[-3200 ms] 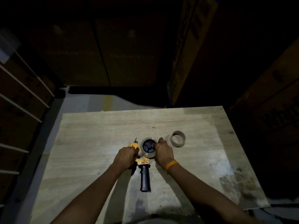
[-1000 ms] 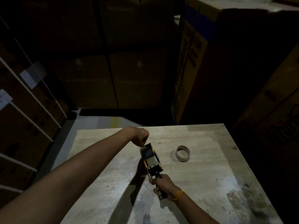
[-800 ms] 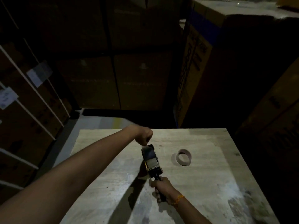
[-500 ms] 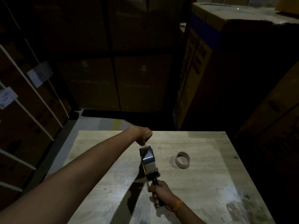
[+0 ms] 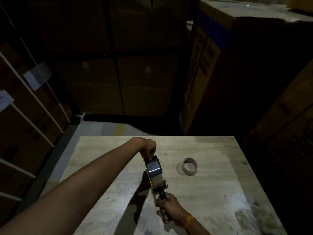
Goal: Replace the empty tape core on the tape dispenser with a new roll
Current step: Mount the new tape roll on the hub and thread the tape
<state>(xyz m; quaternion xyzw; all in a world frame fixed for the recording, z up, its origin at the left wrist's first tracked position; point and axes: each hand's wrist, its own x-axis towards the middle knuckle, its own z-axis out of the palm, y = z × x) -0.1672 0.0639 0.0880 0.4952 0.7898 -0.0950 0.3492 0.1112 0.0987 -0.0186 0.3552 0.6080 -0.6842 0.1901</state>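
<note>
The yellow-and-black tape dispenser (image 5: 156, 179) is held up edge-on above the wooden table (image 5: 211, 192), with a glossy roll of tape (image 5: 153, 169) mounted on it. My right hand (image 5: 169, 210) grips its black handle low down. My left hand (image 5: 149, 149) is closed on the far top end of the dispenser, where the tape comes off the roll; what the fingers pinch there is hidden. The empty cardboard tape core (image 5: 190, 166) lies on the table to the right of the dispenser, apart from both hands.
Tall cardboard boxes (image 5: 211, 68) stand right behind the table and to its right. Strapped boxes with white labels (image 5: 36, 77) line the left. A strip of grey floor (image 5: 94, 128) runs along the table's left and far side. The room is dim.
Three seconds ago the dispenser lay flat with both hands at its hub. Now it is raised edge-on by the handle. Over the last second my left hand lowered onto its top end.
</note>
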